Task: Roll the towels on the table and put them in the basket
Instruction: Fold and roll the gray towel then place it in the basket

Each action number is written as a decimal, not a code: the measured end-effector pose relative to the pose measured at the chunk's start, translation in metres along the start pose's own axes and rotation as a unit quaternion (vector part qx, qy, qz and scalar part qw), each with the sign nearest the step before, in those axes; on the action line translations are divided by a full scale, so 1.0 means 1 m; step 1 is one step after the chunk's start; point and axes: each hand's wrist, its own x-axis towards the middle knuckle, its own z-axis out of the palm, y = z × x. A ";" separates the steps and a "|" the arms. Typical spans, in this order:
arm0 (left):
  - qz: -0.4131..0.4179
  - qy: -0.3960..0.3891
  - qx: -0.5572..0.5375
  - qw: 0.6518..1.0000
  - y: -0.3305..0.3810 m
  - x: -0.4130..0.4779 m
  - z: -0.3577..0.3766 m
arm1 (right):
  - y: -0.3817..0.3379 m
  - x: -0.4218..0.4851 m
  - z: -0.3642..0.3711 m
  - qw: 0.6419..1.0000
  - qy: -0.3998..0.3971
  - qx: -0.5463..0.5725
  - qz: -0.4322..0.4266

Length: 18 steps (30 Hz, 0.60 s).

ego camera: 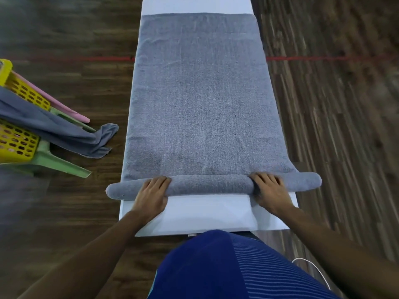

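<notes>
A long grey towel (198,93) lies flat along the narrow white table (207,212). Its near end is rolled into a thick tube (209,184) that sticks out past both table edges. My left hand (152,196) rests on the left part of the roll, fingers curved over its top. On the right part of the roll lies my right hand (269,190), its fingers likewise bent over the cloth. A yellow perforated basket (19,139) stands at the far left on the floor, with another grey towel (58,130) draped over its rim.
Green and pink plastic legs or frames (64,165) lean beside the basket. Dark wood floor surrounds the table, crossed by a red line (323,58). A white cable (311,266) lies near my right side. My blue-clad torso is close to the table's near edge.
</notes>
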 end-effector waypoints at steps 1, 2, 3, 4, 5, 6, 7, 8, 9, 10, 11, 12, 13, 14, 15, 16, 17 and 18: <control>-0.008 0.006 -0.003 1.000 0.000 0.000 0.000 | 0.000 0.001 0.000 1.000 0.010 0.001 0.007; -0.016 0.019 -0.011 1.000 0.000 0.001 -0.001 | -0.001 0.003 -0.003 1.000 -0.001 0.005 0.015; -0.028 0.021 -0.026 0.999 0.000 0.002 -0.005 | -0.003 0.006 -0.008 1.000 -0.020 0.007 0.023; -0.040 0.016 -0.046 0.998 0.002 0.005 -0.010 | -0.003 0.011 -0.012 0.998 -0.051 0.012 0.028; -0.058 -0.001 -0.070 0.996 0.003 0.009 -0.016 | -0.001 0.016 -0.016 0.995 -0.088 0.026 0.034; -0.082 -0.030 -0.095 0.992 0.003 0.014 -0.020 | 0.000 0.021 -0.022 0.989 -0.125 0.054 0.049; -0.108 -0.060 -0.124 0.985 0.003 0.019 -0.023 | 0.002 0.026 -0.027 0.981 -0.158 0.091 0.064; -0.136 -0.090 -0.151 0.975 0.001 0.024 -0.025 | 0.004 0.031 -0.031 0.974 -0.176 0.120 0.082; -0.154 -0.092 -0.168 0.969 -0.002 0.028 -0.027 | 0.006 0.034 -0.033 0.972 -0.175 0.131 0.092; -0.158 -0.065 -0.164 0.971 -0.004 0.031 -0.028 | 0.006 0.036 -0.035 0.977 -0.145 0.123 0.096; -0.152 -0.015 -0.142 0.978 -0.006 0.032 -0.027 | 0.007 0.037 -0.033 0.989 -0.073 0.094 0.092; -0.144 0.040 -0.113 0.982 -0.006 0.031 -0.025 | 0.007 0.036 -0.031 0.994 0.008 0.061 0.090; -0.128 0.087 -0.096 0.983 -0.006 0.030 -0.021 | 0.005 0.034 -0.029 0.993 0.069 0.039 0.086; -0.101 0.112 -0.089 0.985 -0.003 0.028 -0.018 | 0.004 0.031 -0.026 0.992 0.101 0.036 0.073; -0.068 0.108 -0.081 0.989 0.002 0.024 -0.016 | 0.001 0.027 -0.022 0.994 0.091 0.038 0.054; -0.043 0.085 -0.074 0.993 0.006 0.020 -0.011 | -0.003 0.023 -0.017 0.997 0.063 0.039 0.032; -0.030 0.056 -0.064 0.996 0.009 0.015 -0.005 | -0.006 0.018 -0.013 0.999 0.035 0.035 0.016; -0.031 0.030 -0.047 0.998 0.010 0.012 -0.001 | -0.007 0.013 -0.008 0.999 0.018 0.032 0.008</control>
